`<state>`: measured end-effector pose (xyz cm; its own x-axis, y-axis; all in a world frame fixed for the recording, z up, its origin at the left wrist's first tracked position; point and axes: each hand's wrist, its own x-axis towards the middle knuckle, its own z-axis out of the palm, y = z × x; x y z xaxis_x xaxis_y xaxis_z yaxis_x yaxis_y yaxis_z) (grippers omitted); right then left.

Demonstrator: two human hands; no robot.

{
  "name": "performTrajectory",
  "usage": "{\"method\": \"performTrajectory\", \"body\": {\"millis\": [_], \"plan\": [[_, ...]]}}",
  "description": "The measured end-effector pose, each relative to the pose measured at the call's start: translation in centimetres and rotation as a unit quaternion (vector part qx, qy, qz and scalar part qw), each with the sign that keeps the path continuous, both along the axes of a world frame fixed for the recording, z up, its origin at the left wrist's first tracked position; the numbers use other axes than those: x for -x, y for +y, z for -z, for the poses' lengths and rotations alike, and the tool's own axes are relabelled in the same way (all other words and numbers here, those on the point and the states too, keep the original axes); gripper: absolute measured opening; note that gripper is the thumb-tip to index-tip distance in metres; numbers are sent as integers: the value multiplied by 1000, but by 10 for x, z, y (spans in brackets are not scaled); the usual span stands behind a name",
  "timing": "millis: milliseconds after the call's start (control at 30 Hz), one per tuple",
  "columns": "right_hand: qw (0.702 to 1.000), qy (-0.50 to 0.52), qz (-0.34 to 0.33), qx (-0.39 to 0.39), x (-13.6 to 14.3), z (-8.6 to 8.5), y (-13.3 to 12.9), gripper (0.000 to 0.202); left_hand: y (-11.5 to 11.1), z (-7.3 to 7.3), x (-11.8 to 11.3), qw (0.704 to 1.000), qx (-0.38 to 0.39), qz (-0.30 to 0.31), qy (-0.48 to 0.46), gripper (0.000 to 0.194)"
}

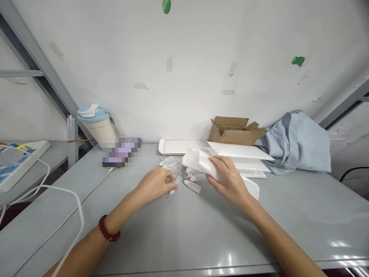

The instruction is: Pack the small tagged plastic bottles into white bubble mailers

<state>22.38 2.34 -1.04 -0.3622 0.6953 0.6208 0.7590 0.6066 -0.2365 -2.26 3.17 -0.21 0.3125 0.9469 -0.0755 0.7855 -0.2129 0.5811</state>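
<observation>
My left hand (pixel 155 184), with a dark red bead bracelet at the wrist, pinches a small clear plastic piece (pixel 177 184) between thumb and finger. That piece lies at the front of a loose pile of similar clear plastic pieces (pixel 192 186), some with thin metal rings or loops. To the right of the pile, my right hand (pixel 230 181) grips a white paper box (pixel 198 161), raised and tilted; its near end points toward the left hand. Whether anything is inside the box cannot be seen. Another white box part (pixel 252 187) lies partly hidden behind the right wrist.
At the back stand a flat white box (pixel 184 147), stacked white mailers (pixel 239 150), an open cardboard box (pixel 238 136) and a light blue cloth bag (pixel 300 146). Leftward are a lidded cup (pixel 99 130), a phone (pixel 122 152), a white cable (pixel 89 194) and a power strip (pixel 20 163).
</observation>
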Motion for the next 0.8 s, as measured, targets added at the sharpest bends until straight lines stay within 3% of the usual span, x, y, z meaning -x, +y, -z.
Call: {"method": "performTrajectory", "body": {"millis": [100,200,267,333,433,567,667,800], "plan": [[1000,1,-3,-1,0,0,-1,43,-2,8,-4,999,3,18,30,14],[1000,-4,-4,6,1,0,-1,42,0,-2,4,992,80,61,-80,12],[1000,-9,-2,16,2,0,-1,41,2,-15,12,968,127,103,-192,15],[1000,-13,-3,25,3,0,-1,40,4,-25,18,941,106,95,-308,17],[999,-20,-16,36,6,0,-3,41,4,-30,20,915,18,20,-402,21],[999,-24,-30,35,11,-1,-8,45,4,-24,13,946,-34,-31,-320,29],[999,-25,-39,27,14,0,-10,46,6,-15,7,971,-48,-8,-233,34],[998,-36,-59,14,16,0,-12,45,7,-5,3,982,-102,19,-159,37]]}}
